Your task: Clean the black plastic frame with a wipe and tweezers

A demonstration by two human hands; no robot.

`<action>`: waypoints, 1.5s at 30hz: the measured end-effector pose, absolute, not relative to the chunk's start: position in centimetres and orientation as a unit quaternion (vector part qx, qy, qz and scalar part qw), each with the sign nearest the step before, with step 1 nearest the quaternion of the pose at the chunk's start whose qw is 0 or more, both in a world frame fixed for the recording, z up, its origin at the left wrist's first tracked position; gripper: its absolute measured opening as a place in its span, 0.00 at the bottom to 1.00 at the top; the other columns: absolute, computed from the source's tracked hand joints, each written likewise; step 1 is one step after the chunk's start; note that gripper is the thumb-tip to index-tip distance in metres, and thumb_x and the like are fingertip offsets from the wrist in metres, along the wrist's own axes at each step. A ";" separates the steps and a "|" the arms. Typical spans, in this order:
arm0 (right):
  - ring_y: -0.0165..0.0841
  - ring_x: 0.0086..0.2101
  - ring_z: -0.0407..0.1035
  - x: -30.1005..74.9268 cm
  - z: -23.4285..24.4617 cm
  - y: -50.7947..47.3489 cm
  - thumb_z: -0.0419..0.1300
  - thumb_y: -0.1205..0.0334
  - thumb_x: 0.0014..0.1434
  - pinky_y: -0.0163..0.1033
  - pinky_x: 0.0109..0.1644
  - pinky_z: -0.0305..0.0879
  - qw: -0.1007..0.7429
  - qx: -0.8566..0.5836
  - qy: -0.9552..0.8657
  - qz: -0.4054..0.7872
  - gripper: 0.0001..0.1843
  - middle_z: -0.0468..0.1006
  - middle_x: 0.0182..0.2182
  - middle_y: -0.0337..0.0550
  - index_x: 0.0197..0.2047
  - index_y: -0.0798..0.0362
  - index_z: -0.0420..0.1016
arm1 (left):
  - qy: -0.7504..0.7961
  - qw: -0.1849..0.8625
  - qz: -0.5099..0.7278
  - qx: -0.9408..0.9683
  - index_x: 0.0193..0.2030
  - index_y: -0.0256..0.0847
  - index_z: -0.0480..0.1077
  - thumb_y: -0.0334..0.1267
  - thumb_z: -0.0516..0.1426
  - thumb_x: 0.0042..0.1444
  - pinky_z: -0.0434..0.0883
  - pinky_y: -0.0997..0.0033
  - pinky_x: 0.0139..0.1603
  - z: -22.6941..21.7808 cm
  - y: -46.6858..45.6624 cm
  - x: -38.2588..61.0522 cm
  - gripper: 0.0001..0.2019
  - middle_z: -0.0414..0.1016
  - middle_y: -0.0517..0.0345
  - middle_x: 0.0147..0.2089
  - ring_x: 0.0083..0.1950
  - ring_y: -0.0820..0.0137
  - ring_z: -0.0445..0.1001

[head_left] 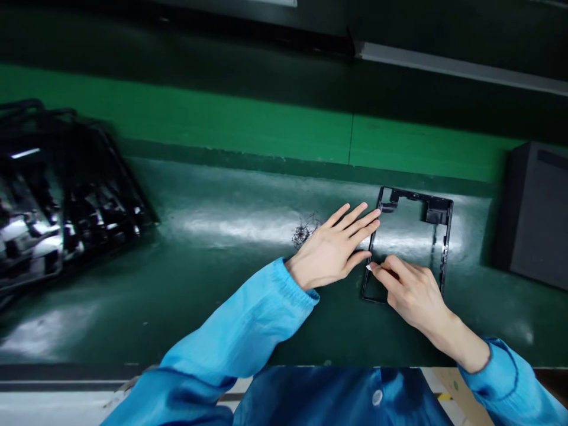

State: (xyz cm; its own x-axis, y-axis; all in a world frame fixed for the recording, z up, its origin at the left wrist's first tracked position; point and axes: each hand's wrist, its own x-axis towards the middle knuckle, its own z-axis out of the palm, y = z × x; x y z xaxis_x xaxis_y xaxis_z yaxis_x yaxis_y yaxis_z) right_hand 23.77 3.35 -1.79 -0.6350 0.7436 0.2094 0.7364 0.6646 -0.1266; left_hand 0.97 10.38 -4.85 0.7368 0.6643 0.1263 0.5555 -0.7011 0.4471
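A thin black rectangular frame (446,236) lies flat on the dark green belt surface (231,260), right of centre. My left hand (335,248) rests beside the frame's left edge with fingers stretched out flat, fingertips touching that edge. My right hand (410,290) lies over the frame's lower part, fingers pressed together in a pinch on a small white piece (368,267) at the frame's left side. Both arms wear light blue sleeves.
A stack of black glossy trays (57,201) sits at the far left. A small tangle of dark wire-like scrap (302,232) lies just left of my left hand. A dark box (536,213) stands at the right edge. A bright green ledge (266,127) runs behind.
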 end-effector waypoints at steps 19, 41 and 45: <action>0.34 0.31 0.68 24.3 -2.3 -0.7 0.53 0.72 0.78 0.43 0.35 0.59 0.124 -0.301 -0.946 -0.010 0.17 0.75 0.33 0.42 0.39 0.58 0.79 | 0.388 0.133 0.111 0.905 0.79 0.33 0.61 0.49 0.55 0.75 0.48 0.43 0.86 -4.9 9.4 2.9 0.32 0.51 0.53 0.85 0.86 0.52 0.47; 0.34 0.33 0.70 31.1 -2.5 -5.0 0.50 0.75 0.78 0.41 0.37 0.63 0.108 -0.340 -0.929 -0.100 0.18 0.80 0.36 0.46 0.46 0.62 0.82 | 0.452 0.077 0.127 0.879 0.78 0.24 0.60 0.36 0.51 0.70 0.50 0.44 0.86 -6.0 7.1 5.8 0.32 0.50 0.44 0.85 0.86 0.51 0.50; 0.34 0.32 0.69 28.1 -3.7 -4.9 0.51 0.74 0.78 0.42 0.37 0.62 0.132 -0.347 -0.923 -0.101 0.17 0.79 0.35 0.46 0.44 0.60 0.81 | 0.478 0.066 0.134 0.866 0.80 0.22 0.56 0.33 0.48 0.70 0.48 0.41 0.86 -6.8 6.1 6.9 0.33 0.47 0.44 0.86 0.86 0.50 0.46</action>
